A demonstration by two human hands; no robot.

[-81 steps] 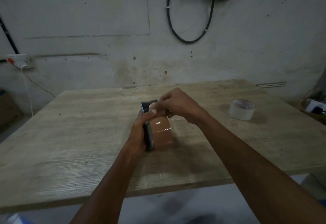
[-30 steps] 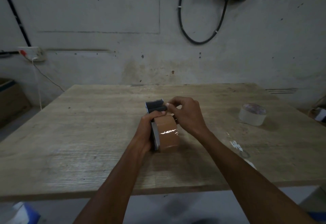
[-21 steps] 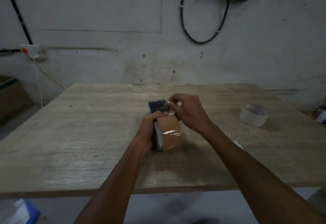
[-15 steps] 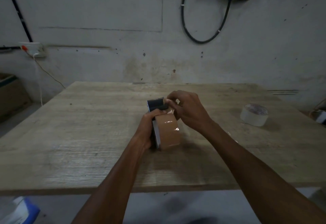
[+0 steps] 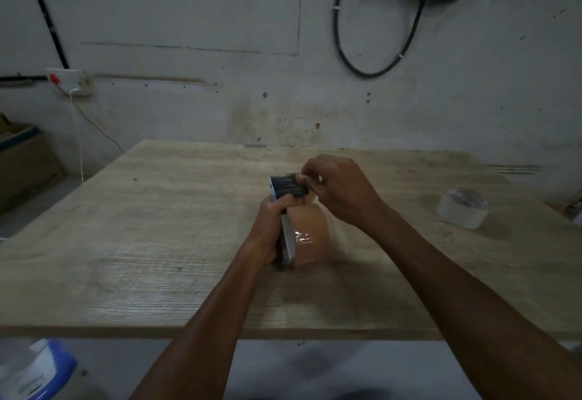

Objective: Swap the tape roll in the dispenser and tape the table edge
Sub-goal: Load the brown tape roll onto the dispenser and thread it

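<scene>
The left hand is gripping the tape dispenser from its left side, fingers wrapped tight around the frame, holding it upright near the middle of the wooden desk. A brown tape roll is sitting in the dispenser, pressed against the frame's right face, with light glinting off its surface. At the roll's 12 o'clock, the right hand is pinching at the dispenser's dark front end, fingers drawn narrow together; whether they are holding the tape's loose end cannot be told. A second, pale tape roll is lying flat on the desk at 3 o'clock from the dispenser, well apart from both hands. A black cable is looping on the wall behind.
</scene>
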